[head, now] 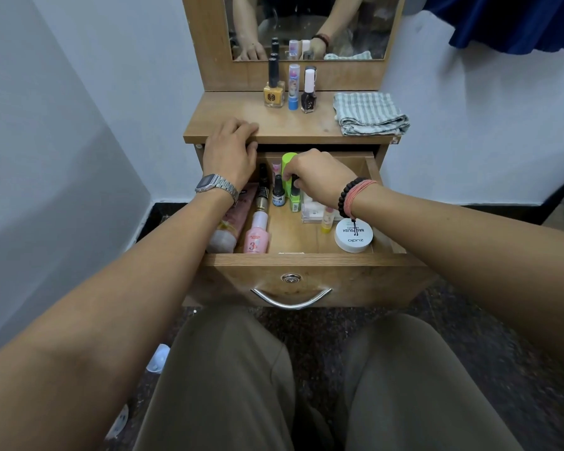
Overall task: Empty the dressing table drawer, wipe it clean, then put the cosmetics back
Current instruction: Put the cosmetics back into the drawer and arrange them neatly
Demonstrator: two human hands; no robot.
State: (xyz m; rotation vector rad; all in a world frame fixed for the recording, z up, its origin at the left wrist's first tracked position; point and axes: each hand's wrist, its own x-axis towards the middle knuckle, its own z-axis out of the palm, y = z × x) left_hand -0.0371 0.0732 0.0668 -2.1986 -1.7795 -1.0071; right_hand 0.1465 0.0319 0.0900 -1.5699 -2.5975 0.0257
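Note:
The wooden drawer (306, 260) stands pulled out and holds several cosmetics. My right hand (319, 177) reaches into it and pinches the black cap of a small bottle (294, 187) beside a lime-green tube (288, 164). My left hand (230, 151) rests on the front left edge of the tabletop (241, 125), fingers curled over the rim. In the drawer lie a pink bottle (257, 237), a gold-capped bottle (261, 198), a pink tube (232, 222), a small teal bottle (278, 193), a yellow stick (328, 219) and a white round tin (354, 237).
On the tabletop stand a yellow nail polish (274, 89), a blue-based stick (293, 87) and a dark nail polish (309, 91). A folded striped cloth (368, 113) lies at the right. The mirror (310, 24) rises behind. My knees sit below the drawer front.

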